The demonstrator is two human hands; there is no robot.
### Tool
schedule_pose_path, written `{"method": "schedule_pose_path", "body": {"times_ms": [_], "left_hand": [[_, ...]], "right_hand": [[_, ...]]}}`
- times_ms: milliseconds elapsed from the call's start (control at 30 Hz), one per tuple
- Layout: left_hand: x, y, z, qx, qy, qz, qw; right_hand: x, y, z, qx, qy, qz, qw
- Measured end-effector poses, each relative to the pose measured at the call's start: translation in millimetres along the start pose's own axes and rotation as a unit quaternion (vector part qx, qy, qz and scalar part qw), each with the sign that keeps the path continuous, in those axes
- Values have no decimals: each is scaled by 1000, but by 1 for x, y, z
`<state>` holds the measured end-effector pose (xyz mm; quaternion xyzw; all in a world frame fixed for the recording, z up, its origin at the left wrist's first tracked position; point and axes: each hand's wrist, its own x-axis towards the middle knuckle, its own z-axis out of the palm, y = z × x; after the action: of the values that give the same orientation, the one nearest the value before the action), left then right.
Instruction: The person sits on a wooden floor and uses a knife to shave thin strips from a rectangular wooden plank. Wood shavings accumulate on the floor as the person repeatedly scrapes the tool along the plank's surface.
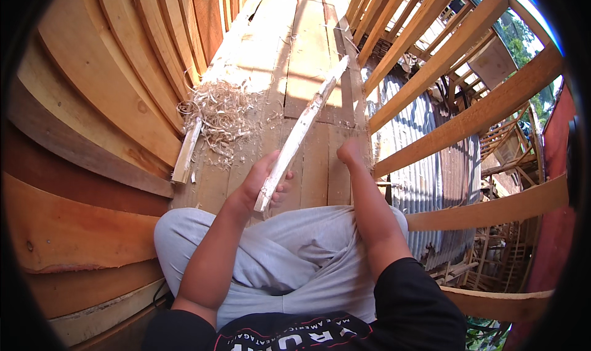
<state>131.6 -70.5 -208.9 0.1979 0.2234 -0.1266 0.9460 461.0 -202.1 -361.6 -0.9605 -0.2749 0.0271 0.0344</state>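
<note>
A long, pale strip of wood (304, 126) with rough, whittled faces slants up and to the right in front of me. Its near end rests in my left hand (263, 180), whose fingers curl round it from below. To the right of the strip and apart from it, my right hand (349, 151) is held low over the plank floor near the railing. That hand looks closed, with its back toward me; whatever it may hold is hidden.
Curly wood shavings (225, 108) are heaped on the plank floor (314, 160) beside the left board wall (111, 86). A short wooden piece (187, 151) lies against that wall. Slatted railing (462, 129) runs along the right, with a corrugated metal roof (431, 185) below it.
</note>
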Motion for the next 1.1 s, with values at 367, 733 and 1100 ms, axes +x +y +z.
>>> {"method": "schedule_pose_path", "body": {"times_ms": [367, 733, 1100], "left_hand": [[-3, -1, -1, 4, 0, 2, 1000], [-5, 0, 3, -6, 12, -2, 1000], [-10, 0, -1, -7, 30, 8, 1000]], "right_hand": [[-17, -38, -18, 191, 51, 67, 978], [-18, -40, -17, 266, 64, 188, 943], [-32, -45, -21, 462, -33, 54, 885]]}}
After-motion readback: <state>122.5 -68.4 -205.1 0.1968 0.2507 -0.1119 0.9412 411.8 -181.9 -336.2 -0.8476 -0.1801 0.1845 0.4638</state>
